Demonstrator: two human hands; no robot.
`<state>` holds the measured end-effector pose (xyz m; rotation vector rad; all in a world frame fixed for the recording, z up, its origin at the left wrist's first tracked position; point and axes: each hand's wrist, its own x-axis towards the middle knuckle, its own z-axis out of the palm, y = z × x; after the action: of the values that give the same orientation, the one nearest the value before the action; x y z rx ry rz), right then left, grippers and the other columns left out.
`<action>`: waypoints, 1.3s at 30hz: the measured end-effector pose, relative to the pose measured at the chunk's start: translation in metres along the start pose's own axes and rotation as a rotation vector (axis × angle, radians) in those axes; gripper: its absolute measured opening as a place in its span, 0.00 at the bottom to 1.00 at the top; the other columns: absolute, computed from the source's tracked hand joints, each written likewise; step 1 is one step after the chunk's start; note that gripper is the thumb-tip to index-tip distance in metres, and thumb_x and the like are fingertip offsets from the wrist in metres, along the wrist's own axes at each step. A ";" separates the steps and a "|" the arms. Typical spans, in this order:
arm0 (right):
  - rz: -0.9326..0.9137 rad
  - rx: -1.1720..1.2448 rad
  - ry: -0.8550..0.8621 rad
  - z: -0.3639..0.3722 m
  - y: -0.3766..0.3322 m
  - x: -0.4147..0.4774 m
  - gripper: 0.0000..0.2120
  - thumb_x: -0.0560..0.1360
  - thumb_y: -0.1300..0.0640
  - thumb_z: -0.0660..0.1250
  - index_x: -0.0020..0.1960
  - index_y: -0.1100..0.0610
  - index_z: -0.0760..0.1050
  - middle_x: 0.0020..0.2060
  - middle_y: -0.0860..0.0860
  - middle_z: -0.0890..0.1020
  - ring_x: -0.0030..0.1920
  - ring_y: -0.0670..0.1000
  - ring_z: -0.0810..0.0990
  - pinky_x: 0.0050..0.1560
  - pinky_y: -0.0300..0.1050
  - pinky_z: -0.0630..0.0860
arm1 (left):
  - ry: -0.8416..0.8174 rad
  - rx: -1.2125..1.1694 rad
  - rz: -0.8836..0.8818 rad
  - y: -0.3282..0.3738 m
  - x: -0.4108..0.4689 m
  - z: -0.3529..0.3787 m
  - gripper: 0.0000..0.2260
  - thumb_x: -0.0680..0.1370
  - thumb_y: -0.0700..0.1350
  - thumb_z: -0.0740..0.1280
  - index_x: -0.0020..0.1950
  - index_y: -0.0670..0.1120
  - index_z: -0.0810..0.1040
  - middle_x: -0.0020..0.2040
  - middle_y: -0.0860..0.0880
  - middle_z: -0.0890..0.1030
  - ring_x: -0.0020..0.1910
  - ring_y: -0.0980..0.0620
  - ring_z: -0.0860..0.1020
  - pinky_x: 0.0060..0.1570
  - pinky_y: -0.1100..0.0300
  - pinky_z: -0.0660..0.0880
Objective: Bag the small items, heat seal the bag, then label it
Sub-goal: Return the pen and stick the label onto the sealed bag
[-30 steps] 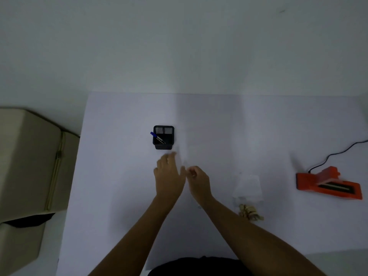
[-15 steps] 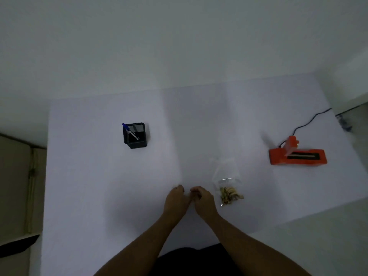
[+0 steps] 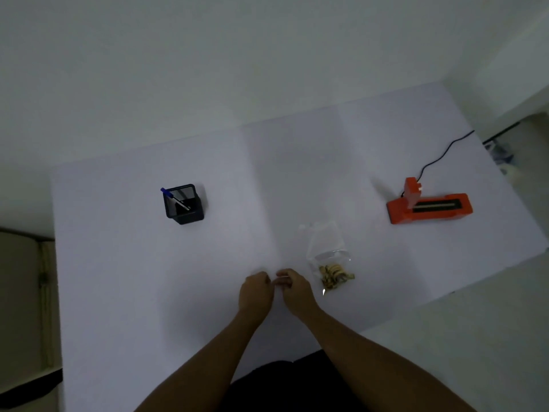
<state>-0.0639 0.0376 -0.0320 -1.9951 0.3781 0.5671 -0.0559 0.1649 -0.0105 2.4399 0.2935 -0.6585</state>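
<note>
**A:** Laid out on the wide white surface (image 3: 148,292), biggest first: orange block-shaped heat sealer (image 3: 429,208) far to the right, trailing a thin black cord (image 3: 439,156). Black square pen holder (image 3: 184,205) to the left, with a blue pen (image 3: 170,195) inside. Clear plastic bag (image 3: 325,248) near the front edge, just beside the right hand (image 3: 295,292). Step in hand?

**B:** Probably the label, judging by the pose and the filled bag. Left hand (image 3: 256,294) close against the right, fingers of both curled in, tips almost meeting. Perhaps pinching something small and pale between them. Too small to tell, so no saying whether holding or empty.

**A:** And how to do it well?

**B:** If peeling a sticker, pinch one corner only, pull slowly, and keep the gummed side off the fingertips. Then lay it on the flat, empty upper part of the bag, away from the lumpy end. Smooth from the middle outward to avoid creases. Check first for a properly sealed mouth, since impossible to judge from here.

**A:** Lying which way?

**B:** Flat on the surface, long axis running from the body toward the far edge, tipped slightly left at the far end. Mouth end pointing away. Bottom end pointing back toward the body, with the small tan curled items (image 3: 335,275) bunched there. Touching neither hand, nearest the right. Worth steadying with the left before pressing anything down.
</note>
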 end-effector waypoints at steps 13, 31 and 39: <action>-0.008 0.335 -0.120 -0.008 -0.050 -0.019 0.11 0.75 0.69 0.63 0.50 0.56 0.78 0.44 0.54 0.85 0.39 0.50 0.81 0.31 0.40 0.74 | -0.139 -1.040 -0.336 -0.006 -0.047 -0.107 0.07 0.76 0.43 0.70 0.52 0.43 0.83 0.47 0.46 0.85 0.43 0.50 0.81 0.40 0.57 0.75; -0.302 0.126 -0.077 -0.146 -0.059 -0.030 0.04 0.75 0.58 0.70 0.45 0.56 0.84 0.39 0.47 0.86 0.40 0.45 0.83 0.41 0.36 0.77 | -0.259 -1.007 -0.244 0.110 -0.052 -0.060 0.07 0.77 0.45 0.69 0.52 0.46 0.84 0.47 0.47 0.85 0.42 0.51 0.80 0.40 0.58 0.75; -0.209 -0.022 -0.139 -0.187 -0.021 0.007 0.04 0.74 0.60 0.72 0.44 0.55 0.85 0.38 0.48 0.86 0.40 0.44 0.84 0.41 0.32 0.76 | -0.087 -0.697 -0.136 0.141 -0.026 -0.003 0.04 0.76 0.43 0.71 0.45 0.45 0.86 0.39 0.48 0.85 0.35 0.54 0.79 0.33 0.64 0.75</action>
<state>-0.0049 -0.1190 0.0551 -1.9737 0.0768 0.5742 -0.0274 0.0523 0.0738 1.7333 0.5532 -0.5916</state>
